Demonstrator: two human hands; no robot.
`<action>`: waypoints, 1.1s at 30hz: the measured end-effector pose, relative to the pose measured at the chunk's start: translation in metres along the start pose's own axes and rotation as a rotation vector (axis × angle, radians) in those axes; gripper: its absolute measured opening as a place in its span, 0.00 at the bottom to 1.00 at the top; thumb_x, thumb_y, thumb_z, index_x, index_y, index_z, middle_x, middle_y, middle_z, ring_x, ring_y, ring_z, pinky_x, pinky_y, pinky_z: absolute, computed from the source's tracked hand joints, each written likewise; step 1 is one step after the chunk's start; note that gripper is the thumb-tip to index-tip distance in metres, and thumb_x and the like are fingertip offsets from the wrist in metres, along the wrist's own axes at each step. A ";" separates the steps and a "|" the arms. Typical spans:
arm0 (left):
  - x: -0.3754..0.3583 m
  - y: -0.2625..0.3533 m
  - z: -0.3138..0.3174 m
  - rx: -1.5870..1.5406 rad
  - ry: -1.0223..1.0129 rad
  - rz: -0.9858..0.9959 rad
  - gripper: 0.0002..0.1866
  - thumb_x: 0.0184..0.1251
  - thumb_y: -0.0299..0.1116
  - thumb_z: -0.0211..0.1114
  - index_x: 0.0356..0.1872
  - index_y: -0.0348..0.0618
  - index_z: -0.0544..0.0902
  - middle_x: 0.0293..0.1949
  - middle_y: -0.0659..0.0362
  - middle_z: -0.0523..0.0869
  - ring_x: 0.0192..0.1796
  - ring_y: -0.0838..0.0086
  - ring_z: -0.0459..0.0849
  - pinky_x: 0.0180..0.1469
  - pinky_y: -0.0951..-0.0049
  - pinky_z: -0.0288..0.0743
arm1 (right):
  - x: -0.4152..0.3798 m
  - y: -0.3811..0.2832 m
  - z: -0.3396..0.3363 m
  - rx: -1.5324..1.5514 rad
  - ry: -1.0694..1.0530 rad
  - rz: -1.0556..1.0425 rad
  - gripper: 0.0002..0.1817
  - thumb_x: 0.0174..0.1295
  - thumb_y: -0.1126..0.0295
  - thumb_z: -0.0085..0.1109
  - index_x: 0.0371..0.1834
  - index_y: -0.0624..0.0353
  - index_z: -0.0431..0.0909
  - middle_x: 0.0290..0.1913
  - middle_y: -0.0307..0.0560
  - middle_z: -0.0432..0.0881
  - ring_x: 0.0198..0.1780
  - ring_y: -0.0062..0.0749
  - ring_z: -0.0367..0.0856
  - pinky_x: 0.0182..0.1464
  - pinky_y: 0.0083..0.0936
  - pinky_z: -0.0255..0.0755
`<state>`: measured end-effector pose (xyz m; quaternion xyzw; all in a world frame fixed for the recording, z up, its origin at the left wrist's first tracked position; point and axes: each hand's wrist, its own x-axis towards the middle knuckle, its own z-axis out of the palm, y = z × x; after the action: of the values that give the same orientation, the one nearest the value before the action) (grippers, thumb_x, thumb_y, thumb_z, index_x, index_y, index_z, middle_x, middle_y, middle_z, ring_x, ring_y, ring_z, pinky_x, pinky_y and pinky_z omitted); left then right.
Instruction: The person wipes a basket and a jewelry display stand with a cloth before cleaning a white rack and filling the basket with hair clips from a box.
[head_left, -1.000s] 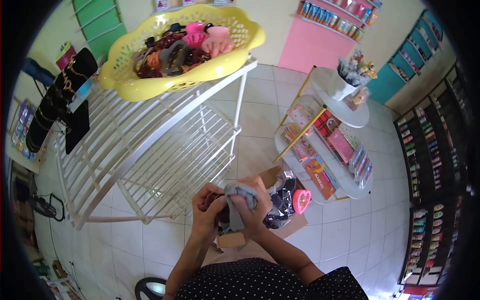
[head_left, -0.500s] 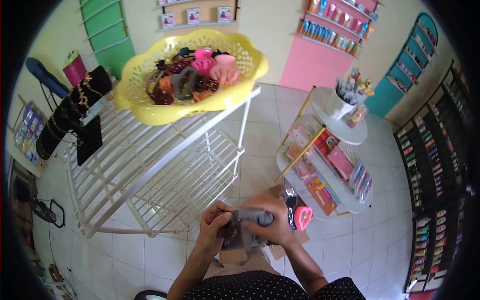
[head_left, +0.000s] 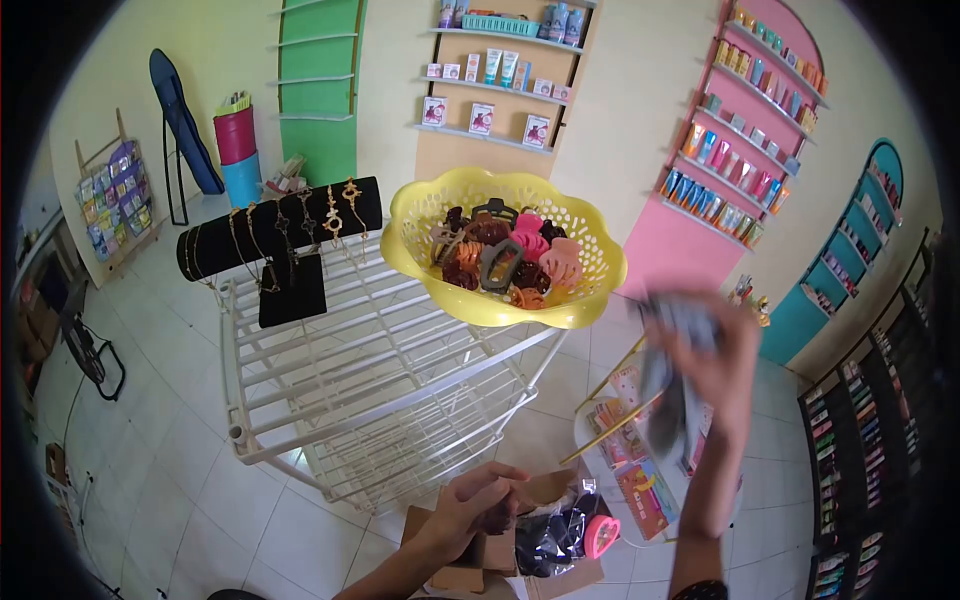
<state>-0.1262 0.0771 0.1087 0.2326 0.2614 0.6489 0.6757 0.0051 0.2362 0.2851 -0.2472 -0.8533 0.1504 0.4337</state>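
Observation:
My right hand (head_left: 715, 350), raised on the right and smeared by motion, grips grey hair clips (head_left: 668, 375) whose exact shape and number are blurred. Low in the middle, my left hand (head_left: 470, 505) has its fingers curled round a dark reddish claw clip (head_left: 498, 516), mostly hidden by the hand. Beneath it is an open cardboard box (head_left: 455, 578). Beside the box lies a clear plastic bag with black contents (head_left: 552, 535), and a pink heart-shaped item (head_left: 601, 537) sits at its right. A yellow perforated basket (head_left: 410, 262) holds several claw clips (head_left: 505, 250) in brown, pink, orange and grey.
The basket stands on a white slatted rack (head_left: 330, 385), with a black bracelet stand (head_left: 210, 250) to its left. A tiered round shelf with stationery (head_left: 645, 490) is at the right, behind my right arm. Wall shelves (head_left: 485, 135) with boxes and tubes line the back.
My right hand has swung up and right from beside my left hand, carrying the grey clips. My left hand stays low by the box. The view has tilted upward.

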 end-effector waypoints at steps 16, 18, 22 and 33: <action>-0.021 -0.005 -0.036 -0.102 0.184 0.148 0.15 0.62 0.38 0.52 0.44 0.38 0.70 0.29 0.61 0.76 0.31 0.79 0.75 0.33 0.79 0.69 | 0.161 0.070 0.037 -0.433 -0.566 -0.069 0.22 0.33 0.60 0.67 0.32 0.61 0.80 0.30 0.50 0.80 0.32 0.34 0.78 0.37 0.26 0.71; -0.017 0.001 -0.034 -0.147 0.199 0.138 0.15 0.62 0.40 0.51 0.44 0.41 0.70 0.30 0.62 0.75 0.32 0.77 0.76 0.31 0.80 0.69 | 0.137 0.046 0.013 -0.278 -0.389 -0.104 0.19 0.37 0.63 0.65 0.33 0.62 0.80 0.28 0.48 0.80 0.30 0.30 0.77 0.35 0.25 0.71; -0.009 0.016 -0.028 -0.221 0.067 0.148 0.16 0.63 0.42 0.48 0.48 0.46 0.69 0.34 0.62 0.75 0.37 0.75 0.75 0.33 0.78 0.69 | 0.052 -0.026 -0.018 -0.161 -0.095 -0.010 0.13 0.40 0.76 0.62 0.33 0.63 0.78 0.26 0.44 0.78 0.26 0.21 0.75 0.30 0.20 0.70; 0.005 0.024 0.010 -0.137 0.062 0.168 0.19 0.64 0.43 0.47 0.51 0.44 0.63 0.41 0.60 0.72 0.42 0.76 0.74 0.40 0.75 0.70 | -0.074 -0.030 0.059 0.012 -0.569 -0.182 0.21 0.39 0.67 0.66 0.40 0.56 0.76 0.38 0.43 0.77 0.33 0.34 0.79 0.32 0.26 0.74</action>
<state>-0.1373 0.0838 0.1319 0.1866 0.2169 0.7265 0.6248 -0.0147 0.1679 0.2158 -0.1150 -0.9584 0.1792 0.1901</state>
